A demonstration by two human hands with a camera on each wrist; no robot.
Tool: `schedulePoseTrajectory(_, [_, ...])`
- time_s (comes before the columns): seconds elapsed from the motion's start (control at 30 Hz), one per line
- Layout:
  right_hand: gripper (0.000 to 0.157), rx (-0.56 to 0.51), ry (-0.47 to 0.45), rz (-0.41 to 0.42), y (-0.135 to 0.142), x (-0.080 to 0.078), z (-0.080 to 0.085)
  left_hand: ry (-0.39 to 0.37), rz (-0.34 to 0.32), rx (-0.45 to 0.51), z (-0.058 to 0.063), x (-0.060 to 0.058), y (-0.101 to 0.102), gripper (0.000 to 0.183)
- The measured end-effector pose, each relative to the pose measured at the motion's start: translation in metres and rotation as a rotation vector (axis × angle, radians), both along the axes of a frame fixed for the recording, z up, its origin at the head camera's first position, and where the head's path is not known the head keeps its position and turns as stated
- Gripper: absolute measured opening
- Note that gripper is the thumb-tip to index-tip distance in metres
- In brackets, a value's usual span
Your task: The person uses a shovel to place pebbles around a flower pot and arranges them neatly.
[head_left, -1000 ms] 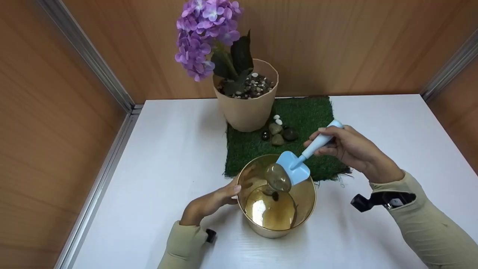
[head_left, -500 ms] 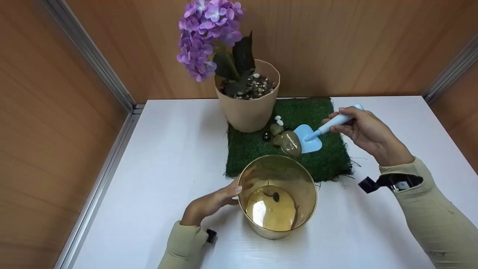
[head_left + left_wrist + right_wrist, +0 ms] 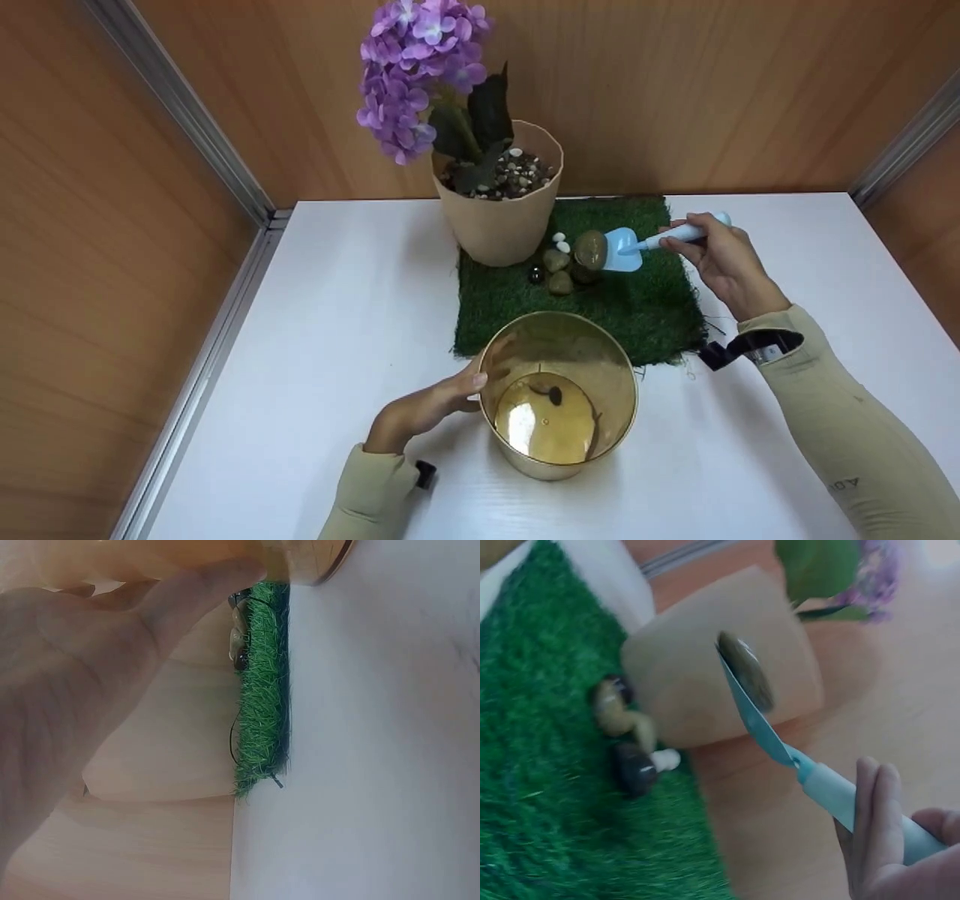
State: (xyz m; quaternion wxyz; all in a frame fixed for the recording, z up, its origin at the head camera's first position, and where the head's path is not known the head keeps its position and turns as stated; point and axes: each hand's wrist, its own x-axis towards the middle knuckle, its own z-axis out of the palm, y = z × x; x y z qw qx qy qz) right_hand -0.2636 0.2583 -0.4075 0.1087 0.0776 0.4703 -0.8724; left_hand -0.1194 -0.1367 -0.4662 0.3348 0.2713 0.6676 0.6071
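Observation:
My right hand (image 3: 724,266) grips the handle of a light blue toy trowel (image 3: 622,250). A smooth grey-brown stone (image 3: 590,249) rides on its blade, over the stones on the turf mat. In the right wrist view the stone (image 3: 745,671) lies on the tilted trowel blade (image 3: 754,720), with the beige pot behind. My left hand (image 3: 427,405) holds a gold, see-through bowl (image 3: 536,466) at its left side, thumb at the rim and fingers behind the wall. A small dark oval shape (image 3: 555,395) shows at the bowl's bottom.
A beige pot (image 3: 499,229) with a purple flower (image 3: 397,82) and pebbles stands at the back, partly on a green turf mat (image 3: 502,315). Beside it lie greenish stones (image 3: 560,283), a black stone (image 3: 535,274) and white pebbles (image 3: 562,246). Wood-grain panels surround the white table (image 3: 337,300).
My right hand has carried the trowel and stone from over the bowl away to the turf mat, above the dark stone there. My left hand and the bowl have stayed put.

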Motion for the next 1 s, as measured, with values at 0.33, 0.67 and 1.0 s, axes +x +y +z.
schedulePoseTrajectory(0.33, [0.03,0.013,-0.048,-0.156,-0.014,-0.018,-0.036,0.018,-0.004,-0.003,-0.001,0.0,0.0,0.06])
schedulePoseTrajectory(0.67, [0.034,-0.019,-0.097,-0.273,-0.03,-0.035,-0.056,-0.005,0.008,-0.015,-0.002,0.001,-0.001,0.062])
schedulePoseTrajectory(1.0, [0.039,0.138,0.051,-0.238,-0.036,-0.043,-0.067,-0.004,0.001,-0.001,0.0,0.0,-0.001,0.061])
